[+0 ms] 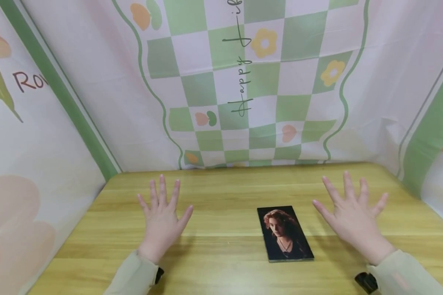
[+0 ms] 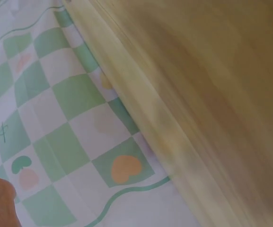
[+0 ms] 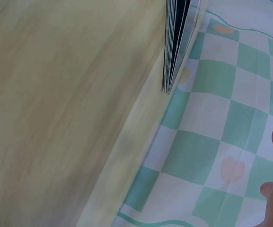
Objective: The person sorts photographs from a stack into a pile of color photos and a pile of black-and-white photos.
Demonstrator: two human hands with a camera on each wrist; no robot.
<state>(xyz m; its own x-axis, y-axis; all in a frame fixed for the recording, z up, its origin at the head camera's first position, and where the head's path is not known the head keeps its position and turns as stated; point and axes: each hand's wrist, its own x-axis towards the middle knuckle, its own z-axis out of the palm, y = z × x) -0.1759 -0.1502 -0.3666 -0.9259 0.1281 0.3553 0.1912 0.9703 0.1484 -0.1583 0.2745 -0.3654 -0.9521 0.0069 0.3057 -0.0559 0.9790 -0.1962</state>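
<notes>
On the wooden table lies a flat dark rectangular stack [image 1: 285,234] with a portrait of a person printed on its top. Its edge [image 3: 175,47] shows several thin layers in the right wrist view, like cards or folded panels. My left hand [image 1: 162,225] is spread over the table's left side, palm down, holding nothing. To the right of the stack, my right hand [image 1: 356,217] is also spread with straight fingers and holds nothing. Only a bit of each hand shows at the edge of its own wrist view.
The wooden table [image 1: 214,196] reaches back to a hanging cloth [image 1: 262,82] with green and white checks, flowers and hearts. More printed cloth [image 1: 22,151] hangs along the left side, and another stretch stands on the right. A dark band [image 1: 366,282] sits at the right wrist.
</notes>
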